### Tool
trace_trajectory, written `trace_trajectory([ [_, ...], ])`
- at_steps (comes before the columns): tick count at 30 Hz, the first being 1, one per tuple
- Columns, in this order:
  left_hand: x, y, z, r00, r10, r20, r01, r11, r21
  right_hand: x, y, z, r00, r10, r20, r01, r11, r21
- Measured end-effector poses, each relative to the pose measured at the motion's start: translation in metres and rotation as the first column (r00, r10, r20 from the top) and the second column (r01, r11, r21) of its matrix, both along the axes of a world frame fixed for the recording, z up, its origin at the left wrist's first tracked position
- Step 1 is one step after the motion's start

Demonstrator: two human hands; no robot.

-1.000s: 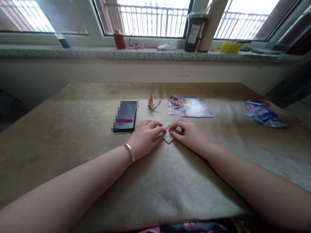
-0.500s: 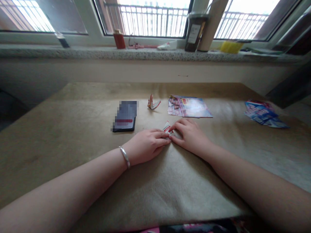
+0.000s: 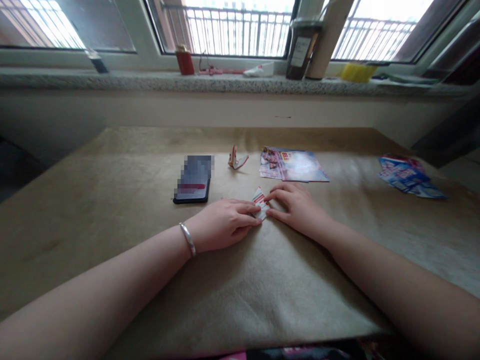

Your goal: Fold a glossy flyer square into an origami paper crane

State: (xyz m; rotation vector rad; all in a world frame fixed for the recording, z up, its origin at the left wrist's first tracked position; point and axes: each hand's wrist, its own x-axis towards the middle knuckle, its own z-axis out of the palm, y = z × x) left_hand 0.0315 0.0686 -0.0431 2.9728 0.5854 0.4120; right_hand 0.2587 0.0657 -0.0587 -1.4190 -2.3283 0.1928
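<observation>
A small folded piece of white and red paper (image 3: 260,202) lies on the tan table cover (image 3: 240,280) between my two hands. My left hand (image 3: 222,224), with a silver bracelet at the wrist, presses its fingertips on the paper's left edge, fingers held together. From the right, my right hand (image 3: 298,209) pinches the paper with thumb and forefinger. Most of the paper is hidden under the fingers.
A dark phone (image 3: 193,180) lies behind my left hand. A small folded paper figure (image 3: 236,159) and a colourful leaflet (image 3: 290,165) sit further back, more leaflets (image 3: 408,176) at the far right. The window sill holds a red can (image 3: 184,61), a dark jar (image 3: 301,47) and other small items.
My left hand has slid toward me and to the right along the paper. Meanwhile the right hand has shifted a little farther back, and less of the paper shows now.
</observation>
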Motion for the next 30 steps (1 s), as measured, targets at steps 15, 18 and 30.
trace_trajectory([
  [15,0.0,-0.002,-0.003,1.0,0.021,-0.017,-0.023,0.997,-0.079,0.001,-0.01,0.017,0.937,0.278,0.212,-0.287,0.958,0.014],
  [18,0.002,-0.003,-0.003,0.999,0.035,-0.006,-0.035,0.997,-0.073,0.0,-0.01,0.019,0.935,0.266,0.233,-0.276,0.961,0.008],
  [30,-0.004,0.002,-0.005,0.999,0.028,-0.028,-0.031,0.994,-0.109,-0.003,-0.015,0.02,0.962,0.181,0.205,-0.186,0.983,0.003],
])
